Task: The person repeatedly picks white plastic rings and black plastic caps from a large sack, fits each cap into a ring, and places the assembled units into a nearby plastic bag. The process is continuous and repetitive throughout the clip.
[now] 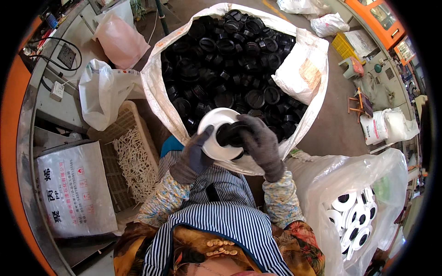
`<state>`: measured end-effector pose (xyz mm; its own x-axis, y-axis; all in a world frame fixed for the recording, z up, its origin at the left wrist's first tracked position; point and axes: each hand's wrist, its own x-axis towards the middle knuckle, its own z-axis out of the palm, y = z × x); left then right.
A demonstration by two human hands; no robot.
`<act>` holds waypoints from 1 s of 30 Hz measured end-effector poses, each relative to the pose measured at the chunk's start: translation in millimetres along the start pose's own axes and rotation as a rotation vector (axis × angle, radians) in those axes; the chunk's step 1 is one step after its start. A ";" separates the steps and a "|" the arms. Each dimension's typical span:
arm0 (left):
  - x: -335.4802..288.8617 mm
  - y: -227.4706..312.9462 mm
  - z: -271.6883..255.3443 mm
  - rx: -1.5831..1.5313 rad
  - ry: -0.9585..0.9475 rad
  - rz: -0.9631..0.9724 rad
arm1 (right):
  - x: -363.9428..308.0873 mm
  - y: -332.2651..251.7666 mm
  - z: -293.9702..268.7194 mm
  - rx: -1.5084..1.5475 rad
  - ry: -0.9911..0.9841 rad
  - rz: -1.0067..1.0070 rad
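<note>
My gloved left hand [194, 155] grips a round white plastic piece [211, 123] by its left side, the thumb lying on its face. Gloved in grey too, my right hand [262, 143] has its fingers closed around a black plastic cap [227, 134] at the middle of the white piece. Whether the cap is seated in it or only held against it, I cannot tell. Both hands are over the near rim of a big white woven sack [152, 87], heaped with black ribbed caps [230, 60]. The right fingertips are partly hidden behind the cap.
A clear plastic bag [317, 184] at the right holds white discs with black centres [352, 216]. To the left, a beige crate [146, 152] contains thin white sticks [136, 161]. Beside it lies a printed white sack [76, 188]. A small stool [361, 105] stands farther right.
</note>
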<state>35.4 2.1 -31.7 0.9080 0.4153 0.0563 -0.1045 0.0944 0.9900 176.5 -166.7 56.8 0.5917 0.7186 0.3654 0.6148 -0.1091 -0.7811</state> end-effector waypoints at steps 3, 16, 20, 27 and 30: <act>-7.4 19.7 11.2 0.284 -0.129 0.382 | 0.3 -15.6 13.5 -0.211 0.100 0.010; -20.2 47.0 18.2 0.589 -0.177 0.439 | -16.9 -32.9 6.1 -0.220 -0.240 0.057; -20.1 59.0 21.1 0.833 -0.091 0.739 | -20.2 -38.4 -2.6 -0.212 -0.266 -0.001; -17.4 80.3 35.6 -0.157 -0.254 0.088 | -19.8 -38.4 -5.3 -0.333 -0.313 -0.027; -19.0 80.7 40.2 -0.322 -0.180 -0.255 | -17.2 -39.3 -6.8 -0.375 -0.308 -0.111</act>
<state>26.1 -34.6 52.3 0.9744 0.1803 -0.1344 0.0366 0.4624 0.8859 145.7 -179.5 84.7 0.3648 0.9034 0.2253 0.8442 -0.2188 -0.4894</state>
